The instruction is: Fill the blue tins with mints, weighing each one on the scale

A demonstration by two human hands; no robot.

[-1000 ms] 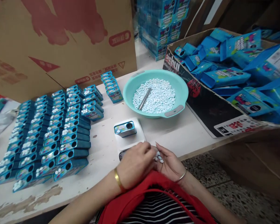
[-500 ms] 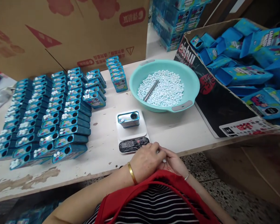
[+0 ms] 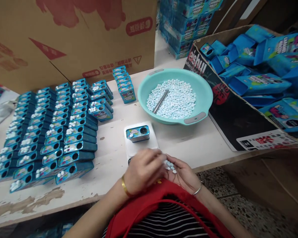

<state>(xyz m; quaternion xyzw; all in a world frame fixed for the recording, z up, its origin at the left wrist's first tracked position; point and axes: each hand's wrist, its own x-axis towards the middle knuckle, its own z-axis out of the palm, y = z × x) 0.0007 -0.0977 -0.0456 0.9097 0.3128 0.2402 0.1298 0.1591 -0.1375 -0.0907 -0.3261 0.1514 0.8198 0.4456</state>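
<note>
Ok so I'm cupping a small pile of white candy tablets [image 3: 170,166] in my right hand [image 3: 182,173], palm up and loosely curled, low in the frame just right of centre. My left hand [image 3: 142,170] is pinching at that pile with its fingertips; can't tell if it's actually gripping a tablet. Just above the hands, a blue tin [image 3: 137,133] is sitting on the white kitchen scale [image 3: 141,143]. The teal bowl of tablets [image 3: 175,97] is sitting above that, with a metal scoop [image 3: 161,101] lying in it. Rows of filled tins [image 3: 49,132] are taking up the left of the frame.
</note>
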